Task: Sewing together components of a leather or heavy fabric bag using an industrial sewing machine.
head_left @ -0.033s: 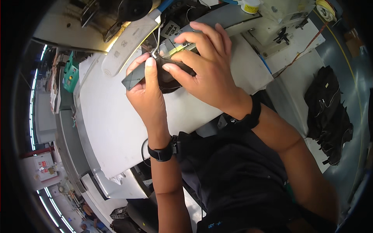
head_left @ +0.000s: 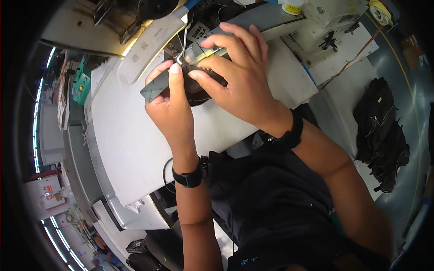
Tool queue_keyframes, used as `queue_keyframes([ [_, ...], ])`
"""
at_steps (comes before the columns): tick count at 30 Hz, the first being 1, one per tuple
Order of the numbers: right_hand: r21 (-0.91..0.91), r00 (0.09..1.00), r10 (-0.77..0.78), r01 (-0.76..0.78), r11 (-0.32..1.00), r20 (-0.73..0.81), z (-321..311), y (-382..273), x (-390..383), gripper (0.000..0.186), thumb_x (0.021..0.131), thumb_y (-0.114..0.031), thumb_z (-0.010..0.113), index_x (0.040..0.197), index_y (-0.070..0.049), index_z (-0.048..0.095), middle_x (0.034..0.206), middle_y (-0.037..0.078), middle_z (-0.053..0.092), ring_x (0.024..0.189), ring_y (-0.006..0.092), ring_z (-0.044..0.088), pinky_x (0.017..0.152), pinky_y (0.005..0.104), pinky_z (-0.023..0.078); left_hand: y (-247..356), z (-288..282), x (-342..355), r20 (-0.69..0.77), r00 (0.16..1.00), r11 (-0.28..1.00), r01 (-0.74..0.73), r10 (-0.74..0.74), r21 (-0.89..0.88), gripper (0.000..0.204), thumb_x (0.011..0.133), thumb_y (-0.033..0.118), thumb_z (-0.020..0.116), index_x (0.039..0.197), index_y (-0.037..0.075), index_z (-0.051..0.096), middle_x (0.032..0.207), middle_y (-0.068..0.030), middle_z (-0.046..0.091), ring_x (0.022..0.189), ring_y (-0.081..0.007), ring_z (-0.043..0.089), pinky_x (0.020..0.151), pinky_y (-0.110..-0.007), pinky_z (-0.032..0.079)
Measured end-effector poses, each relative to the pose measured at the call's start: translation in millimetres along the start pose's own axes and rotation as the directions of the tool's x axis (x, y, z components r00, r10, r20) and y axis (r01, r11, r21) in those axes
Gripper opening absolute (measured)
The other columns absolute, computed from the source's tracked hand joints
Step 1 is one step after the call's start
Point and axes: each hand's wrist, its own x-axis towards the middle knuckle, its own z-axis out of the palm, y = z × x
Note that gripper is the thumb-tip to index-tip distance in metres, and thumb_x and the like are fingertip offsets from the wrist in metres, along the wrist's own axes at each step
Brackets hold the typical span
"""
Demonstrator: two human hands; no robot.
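Both my hands are raised over the white tabletop, close to a sewing machine, holding a dark zippered pouch (head_left: 195, 83). My left hand (head_left: 168, 106) grips its left end, thumb on top and fingers underneath. A flat dark grey flap (head_left: 154, 90) sticks out to the left of that thumb. A shiny metal piece (head_left: 181, 58), perhaps the zipper pull, shows just above the thumb tip. My right hand (head_left: 244, 81) pinches the pouch's toothed zipper edge between thumb and index finger, its other fingers raised and curled. The pouch's underside and my left fingertips are mostly hidden.
The sewing machine's pale arm (head_left: 149, 49) reaches in from the upper left. A white bottle with a yellow label (head_left: 293, 7) stands at the back. Black zippered pieces (head_left: 379, 131) are heaped at the right. A green device (head_left: 81, 83) sits left of the white tabletop (head_left: 131, 153).
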Motion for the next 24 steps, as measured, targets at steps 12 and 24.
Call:
queue_keyframes([
  [12,0.031,0.992,0.123,-0.123,0.992,-0.013,18.2,-17.6,-4.4,0.011,0.086,-0.021,0.078,0.082,-0.012,0.073,0.125,0.002,0.068,0.138,0.0303,0.047,0.123,0.0588,0.014,3.8,33.8,-16.6,-0.164,0.961,0.936,0.164,-0.223,-0.311,0.037,0.109,0.024,0.06,0.128,-0.007,0.058,0.108,-0.0114,0.068,0.097,-0.0127,0.064,0.085,-0.027,0.052],
  [24,0.0,0.994,0.061,-0.061,0.998,-0.087,20.6,-6.0,-8.2,0.021,0.08,-0.02,0.083,0.075,-0.014,0.064,0.119,0.001,0.067,0.132,0.0298,0.05,0.118,0.056,0.026,-8.4,19.0,5.6,0.031,0.97,0.771,0.212,-0.242,-0.6,0.025,0.103,0.011,0.053,0.123,-0.003,0.058,0.115,-0.0104,0.063,0.106,-0.0166,0.06,0.096,-0.032,0.049],
])
